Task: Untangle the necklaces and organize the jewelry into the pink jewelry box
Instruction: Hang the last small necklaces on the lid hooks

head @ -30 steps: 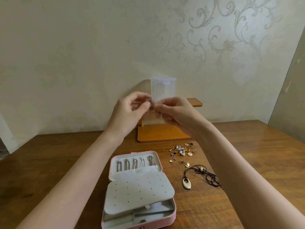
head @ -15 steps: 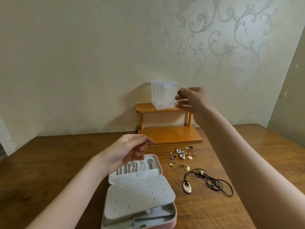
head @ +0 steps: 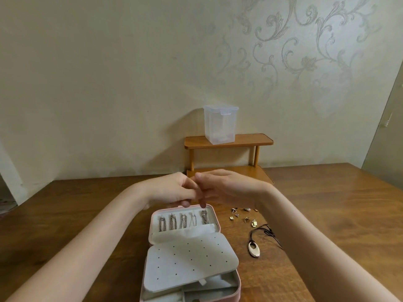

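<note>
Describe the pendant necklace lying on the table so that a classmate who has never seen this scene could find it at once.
Start at the open pink jewelry box on the wooden table. Just to its right, nearer than the scattered small earrings, lies the pendant necklace. Unlike those tiny pieces, it has one large pale oval pendant with a hole near its top, on a tangled black cord.
</note>
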A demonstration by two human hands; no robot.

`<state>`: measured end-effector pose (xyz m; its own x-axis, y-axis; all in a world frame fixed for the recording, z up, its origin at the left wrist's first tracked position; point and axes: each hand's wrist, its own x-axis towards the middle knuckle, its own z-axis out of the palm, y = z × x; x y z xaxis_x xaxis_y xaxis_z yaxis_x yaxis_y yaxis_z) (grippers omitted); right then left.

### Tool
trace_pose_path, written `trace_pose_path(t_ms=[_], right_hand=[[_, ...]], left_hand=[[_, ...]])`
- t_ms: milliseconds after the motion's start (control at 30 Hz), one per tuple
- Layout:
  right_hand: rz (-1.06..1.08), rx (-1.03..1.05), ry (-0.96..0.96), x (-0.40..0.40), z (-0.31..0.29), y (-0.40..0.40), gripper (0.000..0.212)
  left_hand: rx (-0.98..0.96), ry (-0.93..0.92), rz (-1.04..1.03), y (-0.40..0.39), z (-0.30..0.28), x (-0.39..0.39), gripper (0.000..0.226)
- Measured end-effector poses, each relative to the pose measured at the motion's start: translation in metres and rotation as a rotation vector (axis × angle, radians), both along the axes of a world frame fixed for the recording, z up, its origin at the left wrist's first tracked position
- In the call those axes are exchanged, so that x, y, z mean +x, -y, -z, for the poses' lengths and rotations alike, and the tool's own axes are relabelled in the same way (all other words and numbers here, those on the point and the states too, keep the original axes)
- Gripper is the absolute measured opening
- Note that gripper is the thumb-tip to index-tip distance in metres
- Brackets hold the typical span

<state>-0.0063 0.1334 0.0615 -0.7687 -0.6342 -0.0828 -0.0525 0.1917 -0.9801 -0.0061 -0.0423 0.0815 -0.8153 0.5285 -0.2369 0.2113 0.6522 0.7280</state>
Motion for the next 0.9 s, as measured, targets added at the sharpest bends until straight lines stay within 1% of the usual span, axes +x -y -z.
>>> trace_pose_path(t_ms=[33, 100, 167, 233, 333, 367, 467, 567, 600, 700, 767, 800, 833, 900], right_hand=[[-0.045, -0.052, 0.072, -0.001, 0.004, 0.004, 0.041], [-0.062, -0.028, 0.124, -0.004, 0.011, 0.004, 0.038], [0.024, -0.013, 0.105, -0.009, 0.014, -0.001, 0.027], [0.174, 0.05, 0.05, -0.016, 0.011, -0.009, 0.019], [0.346, 0.307, -0.1, -0.02, -0.002, -0.019, 0.015], [0.393, 0.353, -0.154, -0.021, -0.007, -0.02, 0.014], [0.526, 0.399, -0.395, -0.026, -0.024, -0.014, 0.017], [0.533, 0.43, -0.575, -0.032, -0.037, -0.002, 0.019], [0.517, 0.45, -0.61, -0.034, -0.041, 0.002, 0.019], [0.507, 0.511, -0.667, -0.038, -0.048, 0.004, 0.019], [0.522, 0.526, -0.668, -0.041, -0.051, 0.001, 0.019], [0.533, 0.53, -0.663, -0.041, -0.053, -0.001, 0.019], [0.546, 0.53, -0.658, -0.042, -0.055, -0.002, 0.019], [0.572, 0.523, -0.654, -0.041, -0.058, -0.006, 0.019]], left_hand=[[0.013, -0.016, -0.013, 0.001, -0.001, -0.002, 0.02], [0.049, -0.089, -0.067, 0.007, -0.002, -0.006, 0.022], [0.126, -0.118, -0.153, 0.016, -0.001, -0.012, 0.024], [0.206, -0.105, -0.233, 0.027, 0.004, -0.018, 0.023], [0.175, -0.12, -0.284, 0.039, 0.018, -0.022, 0.025], [0.17, -0.111, -0.287, 0.04, 0.024, -0.023, 0.027], [0.206, -0.044, -0.251, 0.035, 0.044, -0.024, 0.028], [0.308, 0.038, -0.17, 0.027, 0.057, -0.031, 0.027], [0.272, 0.003, -0.168, 0.025, 0.061, -0.036, 0.028], [-0.083, -0.285, -0.196, 0.024, 0.078, -0.059, 0.026], [-0.304, -0.386, -0.165, 0.021, 0.094, -0.07, 0.031], [-0.387, -0.418, -0.149, 0.02, 0.101, -0.074, 0.03], [-0.422, -0.431, -0.146, 0.018, 0.106, -0.076, 0.025], [-0.388, -0.419, -0.153, 0.016, 0.111, -0.081, 0.014]])
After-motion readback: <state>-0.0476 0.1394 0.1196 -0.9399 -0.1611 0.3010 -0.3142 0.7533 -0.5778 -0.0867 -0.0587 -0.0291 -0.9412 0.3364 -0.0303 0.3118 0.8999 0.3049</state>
